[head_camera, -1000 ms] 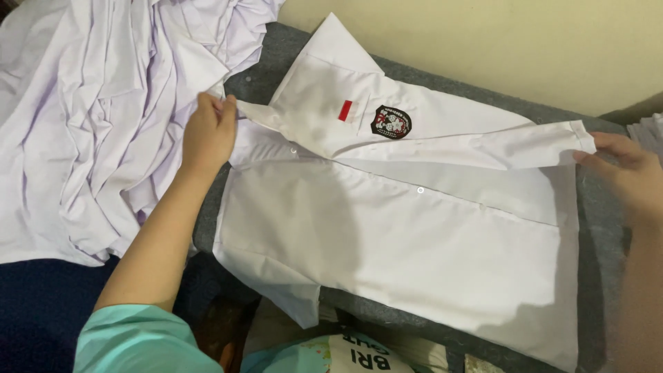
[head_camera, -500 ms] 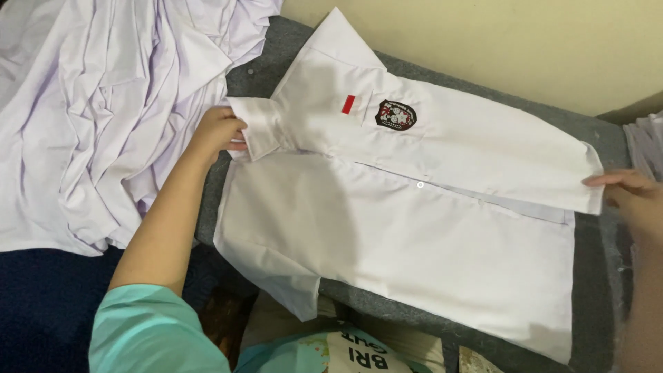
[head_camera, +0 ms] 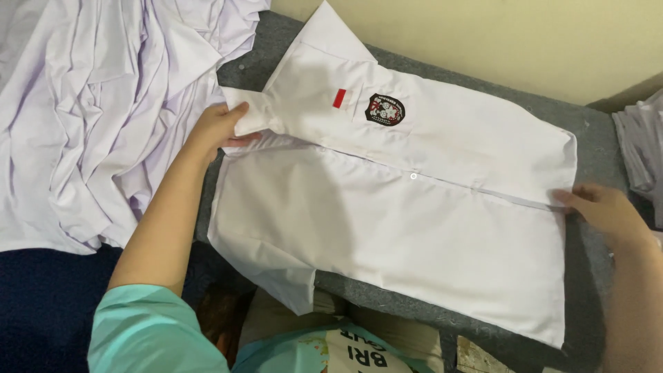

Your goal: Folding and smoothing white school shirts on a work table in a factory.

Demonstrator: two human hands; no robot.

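The shirt (head_camera: 414, 214) lies flat on the surface (head_camera: 594, 131). Its collar is pinched by the left hand (head_camera: 219, 128); its hem is pressed by the spread right hand (head_camera: 604, 211).

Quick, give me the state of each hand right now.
Left hand: closed on the collar end of the white shirt.
Right hand: fingers at the shirt's hem edge; whether it grips cannot be told.

Pale yellow wall (head_camera: 525, 41) behind a grey felt-covered table (head_camera: 594, 131).
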